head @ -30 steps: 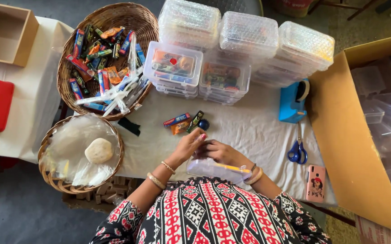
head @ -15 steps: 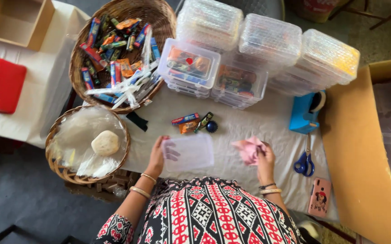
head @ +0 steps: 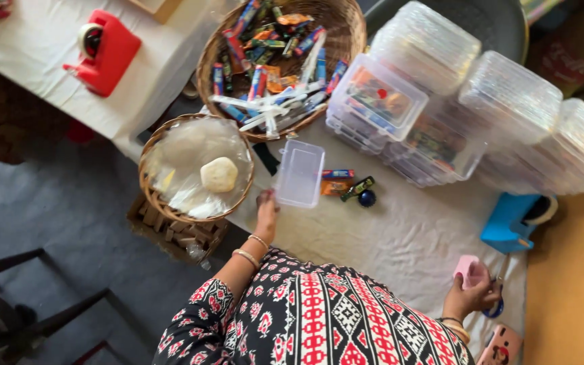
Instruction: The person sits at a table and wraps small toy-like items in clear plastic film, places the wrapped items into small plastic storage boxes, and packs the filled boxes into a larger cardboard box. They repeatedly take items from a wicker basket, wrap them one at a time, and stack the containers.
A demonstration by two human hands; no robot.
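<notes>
Left hand [head: 265, 208] stretched out flat-fingered over the white cloth [head: 407, 236], fingertips at the near edge of an empty clear plastic box [head: 299, 173], touching or almost touching it, nothing clasped. Right hand [head: 475, 292] far off at the other side, curled about a small pink thing [head: 466, 268], probably a wad of soft paper or an eraser, kind not clear; blue-handled scissors [head: 496, 307] just under it, mostly hidden. Box lying open side up between a shallow wicker tray [head: 151, 177] of clear wrappers with a pale round lump [head: 219, 174] and a little cluster of loose goods: an orange-and-blue packet [head: 336, 181], a dark tube [head: 358, 188], a dark blue ball [head: 367, 198]. Beyond, a deep wicker basket [head: 346, 27] of mixed sweets and sticks, and stacks of lidded clear boxes [head: 434, 101], some already filled. Best done, judging from this: steady the box with the flat left fingers rather than push it, since light plastic on cloth would likely skid toward the packets; bring the pink thing across low, clear of the scissors, and set it into a corner so room remains for the loose goods. Better also to keep the sleeve off the wrapper tray at the table edge.
</notes>
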